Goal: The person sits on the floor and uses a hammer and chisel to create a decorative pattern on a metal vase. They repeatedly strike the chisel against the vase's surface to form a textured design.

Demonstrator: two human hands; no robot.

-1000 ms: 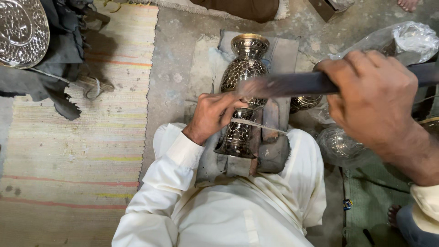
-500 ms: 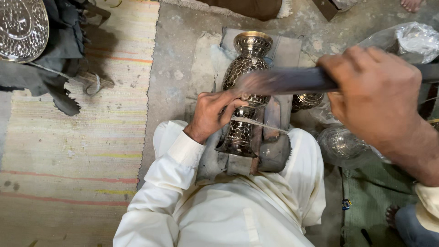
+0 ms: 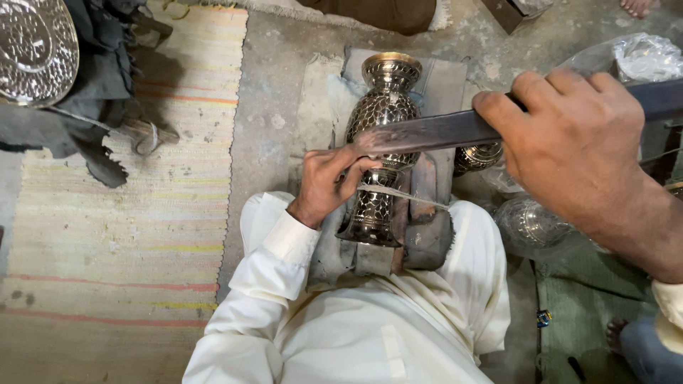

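Observation:
An engraved metal vase (image 3: 383,107) lies on its side on a grey pad (image 3: 441,78) between my legs, its gold-rimmed mouth pointing away from me. My left hand (image 3: 326,183) rests on the vase's narrow waist and pinches a thin silvery chisel (image 3: 407,196) that slants across the metal. Close to the camera, my right hand (image 3: 573,139) is closed around a long dark bar (image 3: 427,131). The bar's flat end hovers just above my left hand's fingers. White sleeves and a white robe fill the lower middle.
An embossed silver plate (image 3: 32,50) lies on dark cloth (image 3: 96,99) at the top left, beside a striped rug (image 3: 121,242). A small engraved vessel (image 3: 478,156) and a plastic-wrapped metal piece (image 3: 533,227) sit to the right. Another person's foot (image 3: 629,341) is at the bottom right.
My right hand and the bar have drifted slightly to the left. My left hand stays on the vase with the chisel.

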